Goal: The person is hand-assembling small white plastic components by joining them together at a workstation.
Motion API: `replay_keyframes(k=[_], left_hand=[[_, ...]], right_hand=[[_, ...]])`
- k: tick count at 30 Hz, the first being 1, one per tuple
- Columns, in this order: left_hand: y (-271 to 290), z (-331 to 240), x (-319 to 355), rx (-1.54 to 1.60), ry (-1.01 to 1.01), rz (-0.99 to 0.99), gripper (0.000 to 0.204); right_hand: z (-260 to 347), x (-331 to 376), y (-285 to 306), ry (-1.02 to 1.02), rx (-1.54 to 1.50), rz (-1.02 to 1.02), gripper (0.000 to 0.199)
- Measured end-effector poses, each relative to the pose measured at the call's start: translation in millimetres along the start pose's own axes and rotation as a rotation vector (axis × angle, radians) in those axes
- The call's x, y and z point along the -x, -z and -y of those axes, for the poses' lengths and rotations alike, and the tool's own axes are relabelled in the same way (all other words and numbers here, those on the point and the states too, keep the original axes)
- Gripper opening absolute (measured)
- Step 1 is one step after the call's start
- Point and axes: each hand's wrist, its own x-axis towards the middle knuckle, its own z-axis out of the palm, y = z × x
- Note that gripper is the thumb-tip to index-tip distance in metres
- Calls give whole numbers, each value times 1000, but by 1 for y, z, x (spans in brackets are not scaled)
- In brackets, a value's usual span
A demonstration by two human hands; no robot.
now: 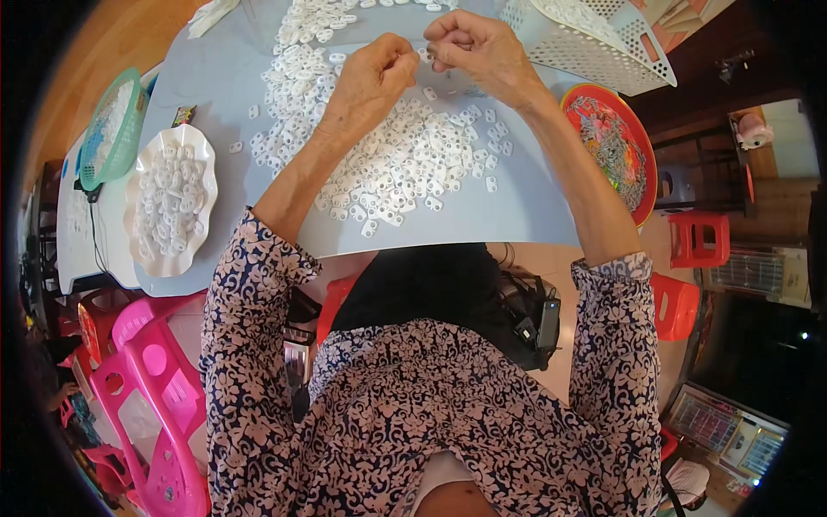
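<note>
Grey-blue table with a curved front edge [534, 211], busy.

Pink plastic chair with cut-out holes [145, 379] at lower left, off the table.

White perforated plastic basket [633, 76] far right, pale contents inside.

Red round tray with a raised rim [647, 159] at the right edge, loaded with thin grey metal-looking bits [613, 151].

White oval dish with a scalloped rim [207, 159] on the left, well filled with white pieces. Teal mesh plastic basket [131, 142] beyond it, also holding white stuff.

Main item: loose spread of small white rounded plastic pieces with dark holes [405, 159], mid-table, under and between the forearms, running up to the far edge.

Left hand [379, 71] and right hand [482, 56] near each other above the spread, fingers curled in, tips facing, narrow gap between. Small pale bit [422, 53] at that gap; can't tell which hand has it, or if either is clamped on anything.

Progress, my read: mid-run. Large share lies loose, so plenty left. Dish and baskets may be finished stock or feed; can't tell which. Metal bits far from used up.
</note>
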Motion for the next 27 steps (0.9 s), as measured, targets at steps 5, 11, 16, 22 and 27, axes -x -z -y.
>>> replay_keyframes(k=[5,11,16,22,27], left_hand=[[-2,-3,0,163,64,71,22],[-3,2,0,194,66,83,21],[-3,-5,0,309,108,111,26],[2,-2,-6,755,373,333,29],[7,11,-9,1025,282,403,20]], right_hand=[[5,7,-2,76,-32,-24,16],[5,14,2,2,91,27,16],[4,16,-1,75,49,3,12],[-1,17,-2,181,-20,-2,12],[-1,17,-7,207,-166,-78,14]])
